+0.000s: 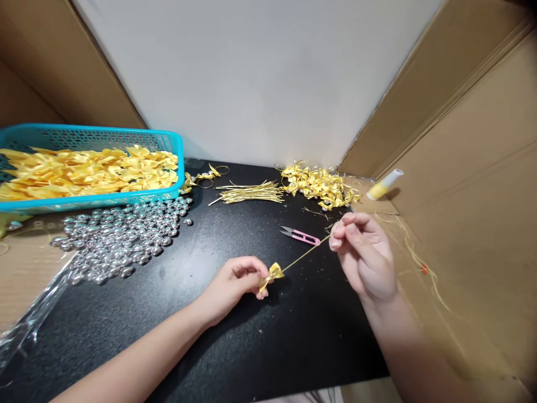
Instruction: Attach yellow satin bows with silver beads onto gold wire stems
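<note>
While our left hand [235, 282] rests on the black tabletop [251, 341] with thumb and forefinger pressed together on a small gold satin ribbon bow [274, 273], our right hand [364, 257] is lifted off the surface. It pinches the far end of a thin gold wire [306, 254] between thumb and fingertips. The wire runs taut and slanting from the bow at the left pinch up to the right pinch. We judge that the two grips pull against each other to keep it straight and the bow steady.

The bow sits at the very tips of the left fingers, on their right side, touching the table or just above it; we cannot tell which. Just beyond the wire, nearer the right grip than the left, lie pink-handled thread snips [300, 235], probably kept within easy reach.

Farther beyond the right grip are a heap of gold bows with beads [321, 184] and a bundle of straight gold wires [249, 192]. Well beyond the left grip spread loose silver oval beads [121, 238], beside a turquoise plastic basket [104, 134] filled with yellow ribbon pieces [84, 170]. A white and yellow tube [384, 184] lies on the cardboard past the right fingertips.
</note>
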The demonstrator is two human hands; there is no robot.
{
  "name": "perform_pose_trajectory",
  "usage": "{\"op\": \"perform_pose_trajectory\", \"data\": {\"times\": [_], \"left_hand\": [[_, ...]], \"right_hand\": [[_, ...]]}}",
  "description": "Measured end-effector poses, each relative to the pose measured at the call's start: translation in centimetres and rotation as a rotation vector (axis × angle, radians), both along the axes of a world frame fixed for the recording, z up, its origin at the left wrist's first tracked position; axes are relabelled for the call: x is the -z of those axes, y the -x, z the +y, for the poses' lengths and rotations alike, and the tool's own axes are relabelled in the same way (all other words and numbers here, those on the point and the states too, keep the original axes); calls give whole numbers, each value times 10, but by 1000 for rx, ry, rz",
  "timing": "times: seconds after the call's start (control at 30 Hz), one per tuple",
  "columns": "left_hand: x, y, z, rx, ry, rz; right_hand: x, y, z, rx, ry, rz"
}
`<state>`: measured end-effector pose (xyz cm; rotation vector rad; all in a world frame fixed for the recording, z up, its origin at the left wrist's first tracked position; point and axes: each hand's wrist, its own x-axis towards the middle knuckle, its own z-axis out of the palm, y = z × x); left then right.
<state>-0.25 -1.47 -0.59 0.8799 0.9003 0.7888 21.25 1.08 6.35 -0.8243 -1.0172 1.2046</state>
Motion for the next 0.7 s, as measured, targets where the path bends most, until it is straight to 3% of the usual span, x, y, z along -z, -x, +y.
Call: {"op": "perform_pose_trajectory", "data": {"times": [0.17,0.53,0.7], "left_hand": [[-1,-2,-1,35,81,-158],[-2,-2,-3,42,103,-94],[-4,-3,-1,-1,180,-183]], "right_hand": [[4,-2,3,12,19,45],[8,-4,4,6,-37,68],[3,-5,0,10,-65,46]]}}
